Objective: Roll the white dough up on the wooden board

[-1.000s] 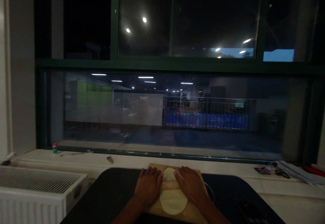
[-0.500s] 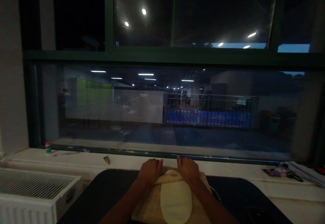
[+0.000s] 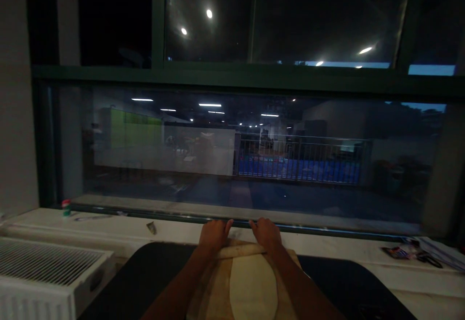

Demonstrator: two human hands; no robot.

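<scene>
A pale wooden rolling pin [image 3: 241, 251] lies crosswise over the far end of a flat oval sheet of dough [image 3: 253, 288]. The dough rests on a wooden board [image 3: 214, 291]. At the pin's left end is my left hand [image 3: 213, 235], palm down, its thumb pointing inward. My right hand [image 3: 268, 234] bears on the right end the same way. Both hands cover the pin's ends, and their other fingers are mostly hidden from me. Between the hands, the middle of the pin shows.
Under the board stands a dark table [image 3: 156, 266] against a white windowsill [image 3: 119, 228]. A small red-and-green container [image 3: 66, 207] and a scrap [image 3: 151, 228] sit on the sill. Papers [image 3: 441, 252] lie at the right. A white radiator [image 3: 47, 271] is at the left.
Both hands and the rolling pin have shifted slightly away from me, toward the window. More of the dough's far part now shows in front of the pin. The view has tilted a little.
</scene>
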